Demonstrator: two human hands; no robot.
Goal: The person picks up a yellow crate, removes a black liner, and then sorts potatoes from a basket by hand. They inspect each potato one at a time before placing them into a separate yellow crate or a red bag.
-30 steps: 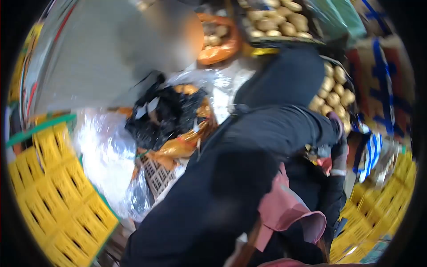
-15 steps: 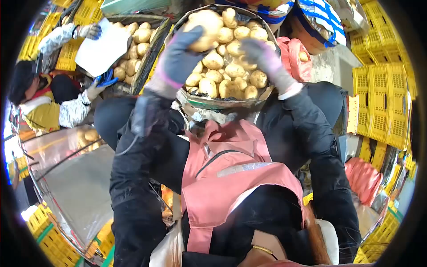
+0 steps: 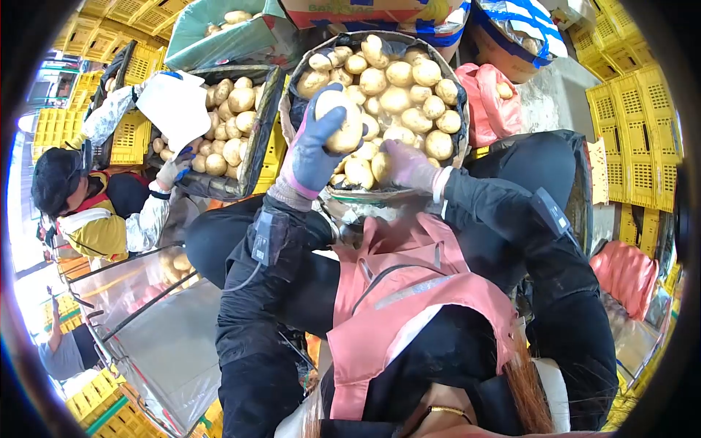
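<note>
My left hand [image 3: 312,150], in a grey and purple glove, is wrapped round a large pale potato [image 3: 342,121] and holds it above the near left part of a round lined tub [image 3: 456,157]. The tub is full of loose potatoes [image 3: 399,74]. My right hand [image 3: 410,166], gloved alike, is down at the tub's near side. Its fingers are closed against a smaller potato [image 3: 380,168] lying at the near rim, and the fingertips are partly hidden.
Left of the tub stands a black-lined crate [image 3: 272,91] of potatoes, where a co-worker [image 3: 95,212] holds a white sheet [image 3: 174,109]. A green-lined box [image 3: 191,44] is behind. A pink bag [image 3: 485,102] and yellow crates [image 3: 631,139] stand right.
My left hand has come lower with the large potato still in it. My right hand has moved from above the tub down to its near side. The view has shifted too.
</note>
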